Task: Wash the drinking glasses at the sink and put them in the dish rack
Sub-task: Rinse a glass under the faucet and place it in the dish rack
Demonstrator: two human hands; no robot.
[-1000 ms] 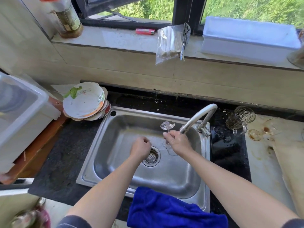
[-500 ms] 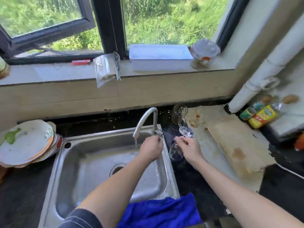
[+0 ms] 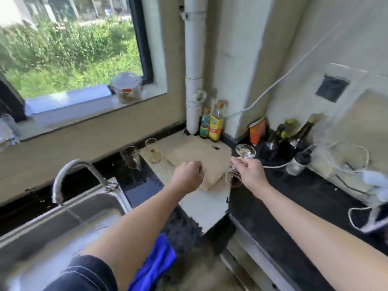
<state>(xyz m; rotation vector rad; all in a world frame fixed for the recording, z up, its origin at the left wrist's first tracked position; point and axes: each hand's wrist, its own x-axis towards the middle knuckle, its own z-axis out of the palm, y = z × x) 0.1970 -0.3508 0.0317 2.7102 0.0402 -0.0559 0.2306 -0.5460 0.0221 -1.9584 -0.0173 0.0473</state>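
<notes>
Right hand (image 3: 249,173) grip pinches stem of wine glass (image 3: 245,151), held foot-up over dark bench (image 3: 294,196), right of sink (image 3: 63,225). Left hand (image 3: 189,175) grip curled, empty. Risk: wet stem slips, or bowl knocks bench edge, since no dish rack is in view. Tap (image 3: 71,171) running; other glasses (image 3: 131,157) look unwashed.

Blue cloth (image 3: 155,263) lower middle, hanging over counter edge. Cutting board (image 3: 201,158) dead centre. White pipe (image 3: 194,59) up top middle, two oil bottles (image 3: 215,122) just beside its foot. Dark bottles (image 3: 294,135) and orange packet (image 3: 257,131) further right. Lidded tub (image 3: 127,88) on windowsill, upper left.
</notes>
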